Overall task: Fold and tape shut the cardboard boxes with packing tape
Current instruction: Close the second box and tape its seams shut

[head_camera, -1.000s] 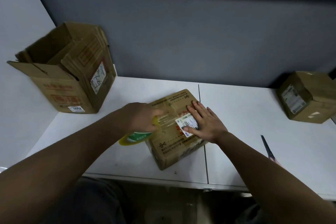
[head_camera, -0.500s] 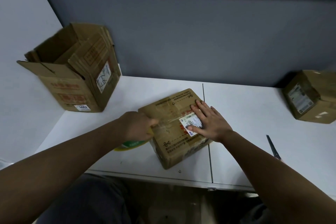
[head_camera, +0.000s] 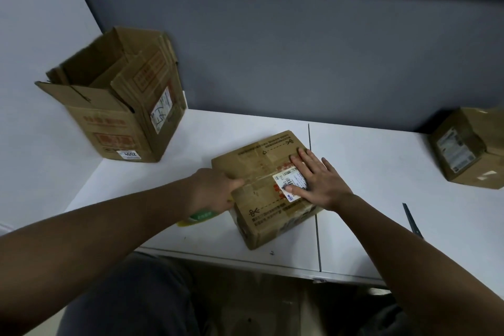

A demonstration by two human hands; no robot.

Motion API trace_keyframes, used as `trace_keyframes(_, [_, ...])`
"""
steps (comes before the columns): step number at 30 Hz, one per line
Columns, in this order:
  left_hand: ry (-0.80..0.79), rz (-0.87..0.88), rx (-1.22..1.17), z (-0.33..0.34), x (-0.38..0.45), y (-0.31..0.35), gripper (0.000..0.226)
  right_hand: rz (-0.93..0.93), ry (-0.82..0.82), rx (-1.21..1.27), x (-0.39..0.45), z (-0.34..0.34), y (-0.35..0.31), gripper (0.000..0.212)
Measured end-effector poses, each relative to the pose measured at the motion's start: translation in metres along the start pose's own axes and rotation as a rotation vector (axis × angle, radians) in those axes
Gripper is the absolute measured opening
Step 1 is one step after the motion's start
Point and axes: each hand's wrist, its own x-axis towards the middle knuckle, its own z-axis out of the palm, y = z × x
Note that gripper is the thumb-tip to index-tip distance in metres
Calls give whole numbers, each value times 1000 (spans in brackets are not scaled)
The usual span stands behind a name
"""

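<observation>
Drawing the tape roll point(head_camera: 200, 216) leftward off the box edge, your left hand point(head_camera: 212, 191) kept its grip clamped on it, so the strip now spanned the seam. Your right hand point(head_camera: 319, 183) lay flat, fingers straight, on the box point(head_camera: 261, 172) mid-desk point(head_camera: 381, 172), just right of that grip.

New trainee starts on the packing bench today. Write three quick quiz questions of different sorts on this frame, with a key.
1. True or false: the right hand lies flat, fingers straight, on top of the middle box.
2. Which thing does the left hand grip at the middle box's left edge? A) the scissors B) the tape roll C) a marker
3. Fill in: the tall box at the back left has its top flaps ____.

Key: 1 true; 2 B; 3 open. The scissors lie untouched on the table, and a third box sits at the far right.
</observation>
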Motion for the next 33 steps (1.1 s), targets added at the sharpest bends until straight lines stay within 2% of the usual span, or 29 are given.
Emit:
trace_keyframes(6, [121, -47, -84, 13, -8, -4, 42, 158, 62, -36, 1, 15, -51, 107])
trace_keyframes(9, [135, -32, -84, 11, -5, -5, 40, -80, 44, -8, -3, 25, -83, 92])
trace_keyframes(11, [128, -23, -82, 10, -5, -6, 43, -238, 32, -34, -5, 30, -96, 93])
trace_keyframes(15, [127, -42, -130, 12, -5, -10, 47, -295, 31, -19, -1, 33, -103, 89])
trace_keyframes(18, [141, -88, -235, 21, -14, -22, 64, -253, 0, -46, -2, 30, -105, 97])
trace_keyframes(20, [177, -113, -320, 31, -28, -32, 73, -158, -27, -93, -2, 28, -119, 103])
trace_keyframes(23, [314, -70, -502, 48, -47, -40, 75, 16, -32, -179, -4, 34, -152, 84])
trace_keyframes(25, [371, -48, -459, 56, -52, -40, 77, 36, 63, -110, -6, 43, -163, 73])
trace_keyframes(28, [348, -38, -371, 60, -48, -37, 75, -48, 187, -29, -8, 52, -156, 68])
trace_keyframes(31, [323, -52, -322, 54, -43, -37, 53, -118, 127, 30, -6, 48, -153, 74])
trace_keyframes(33, [289, -32, -230, 51, -42, -39, 49, -126, 106, 31, -5, 45, -153, 78])
